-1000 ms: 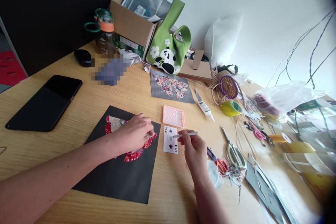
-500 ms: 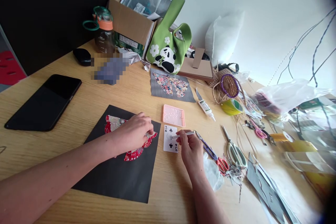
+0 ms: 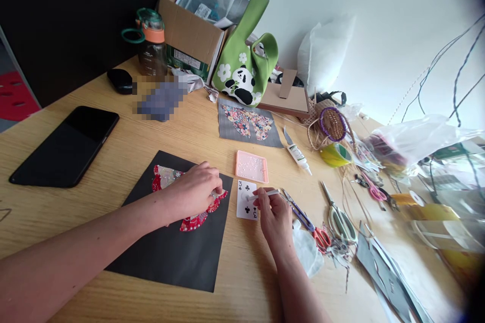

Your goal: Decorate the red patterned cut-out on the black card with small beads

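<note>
My right hand [image 3: 273, 212] pinches a thin white stick [image 3: 268, 194], its tip on a white smear on the playing card [image 3: 242, 210]. My left hand [image 3: 195, 189] rests over a red and cream beaded fabric piece [image 3: 194, 222] on a black sheet [image 3: 174, 262]. Its fingers are bent at the right part of that piece, and whatever lies between the fingertips is hidden. Just above the card sits a pink tray [image 3: 252, 166] holding small white beads.
Scissors [image 3: 321, 238], shears [image 3: 341, 222] and a glue bottle [image 3: 298, 157] lie to the right. A phone [image 3: 68, 146] is at the left. Behind stand a green panda bag [image 3: 242, 70], a bottle [image 3: 152, 55], a cardboard box [image 3: 189, 30] and a grey sheet with patterned fabric [image 3: 248, 122].
The view has shifted very slightly. My right hand and the stick have moved a little left relative to the card, while my left hand keeps its place on the fabric piece.
</note>
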Motion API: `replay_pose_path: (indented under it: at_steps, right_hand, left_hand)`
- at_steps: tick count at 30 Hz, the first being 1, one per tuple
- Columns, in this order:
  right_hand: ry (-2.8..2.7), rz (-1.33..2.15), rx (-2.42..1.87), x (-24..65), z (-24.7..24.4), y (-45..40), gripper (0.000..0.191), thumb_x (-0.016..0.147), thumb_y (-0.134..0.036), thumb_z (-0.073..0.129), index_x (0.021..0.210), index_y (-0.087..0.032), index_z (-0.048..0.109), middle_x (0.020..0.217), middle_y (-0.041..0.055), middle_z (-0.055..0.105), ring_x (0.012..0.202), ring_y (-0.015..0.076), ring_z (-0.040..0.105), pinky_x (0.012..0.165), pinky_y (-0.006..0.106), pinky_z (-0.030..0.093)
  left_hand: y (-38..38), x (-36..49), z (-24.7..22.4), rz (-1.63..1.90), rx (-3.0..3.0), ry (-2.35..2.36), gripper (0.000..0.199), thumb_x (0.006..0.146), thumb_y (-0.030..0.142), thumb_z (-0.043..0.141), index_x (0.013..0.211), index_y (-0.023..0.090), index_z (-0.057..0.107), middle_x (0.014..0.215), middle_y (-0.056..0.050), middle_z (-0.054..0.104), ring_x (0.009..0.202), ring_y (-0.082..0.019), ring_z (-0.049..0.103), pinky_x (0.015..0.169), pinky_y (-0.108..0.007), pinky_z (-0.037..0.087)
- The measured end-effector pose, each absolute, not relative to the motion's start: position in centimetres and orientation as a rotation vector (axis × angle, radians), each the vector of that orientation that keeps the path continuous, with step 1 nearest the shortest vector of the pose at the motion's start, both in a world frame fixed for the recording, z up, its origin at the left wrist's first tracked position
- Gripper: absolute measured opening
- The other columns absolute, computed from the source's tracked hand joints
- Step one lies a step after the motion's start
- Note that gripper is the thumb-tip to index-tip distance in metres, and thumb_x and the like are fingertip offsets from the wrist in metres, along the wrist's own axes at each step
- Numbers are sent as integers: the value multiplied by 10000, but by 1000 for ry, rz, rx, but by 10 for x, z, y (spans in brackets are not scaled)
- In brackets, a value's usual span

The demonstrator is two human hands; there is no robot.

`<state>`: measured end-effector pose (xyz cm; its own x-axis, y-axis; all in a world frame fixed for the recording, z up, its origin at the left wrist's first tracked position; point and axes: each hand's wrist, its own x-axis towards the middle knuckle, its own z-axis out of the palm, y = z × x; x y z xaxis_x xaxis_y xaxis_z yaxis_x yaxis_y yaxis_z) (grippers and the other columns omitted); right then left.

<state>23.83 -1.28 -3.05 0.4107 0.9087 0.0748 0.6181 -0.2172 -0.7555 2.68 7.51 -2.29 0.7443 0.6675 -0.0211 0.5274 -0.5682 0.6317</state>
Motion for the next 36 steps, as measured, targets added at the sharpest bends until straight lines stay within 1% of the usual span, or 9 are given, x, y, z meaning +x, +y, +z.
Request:
replay_pose_path:
  at_steps: [7, 21, 27, 36]
  right_hand:
    - [-1300, 518, -1931, 238, -31, -12, 453, 916, -547, 514, 700, -187, 682, 636, 44, 688, 573, 176, 624, 538, 285, 441]
    - [-1285, 545, -1950, 238, -30, -12, 420, 912, -537, 509, 743, -198, 692, 651, 32, 687, 588, 175, 630, 558, 288, 445]
    - [-1289, 526, -1962, 238, -31, -11, 428, 905, -541, 505, 723, -197, 685, 646, 34, 688, 583, 173, 631, 557, 286, 442]
    - [-1282, 532, -1965, 238, -31, -11, 444, 900, -560, 504, 748, -190, 698, 633, 31, 679, 576, 174, 630, 548, 282, 449]
  left_hand:
    - [75, 27, -24, 290, 2317, 901, 259, 735, -21, 600, 857, 182, 705, 941, -41, 704, 974, -235, 556, 851, -341, 457]
    - [74, 27, -21, 271, 2312, 909, 262, 738, -24, 594, 865, 175, 708, 952, -47, 708, 997, -238, 559, 867, -344, 462]
    - [75, 28, -21, 275, 2311, 911, 257, 741, -24, 601, 868, 170, 712, 951, -47, 712, 992, -242, 562, 867, -353, 468]
    - [75, 27, -22, 280, 2312, 909, 265, 735, -34, 605, 873, 162, 718, 946, -50, 710, 989, -244, 560, 863, -346, 457]
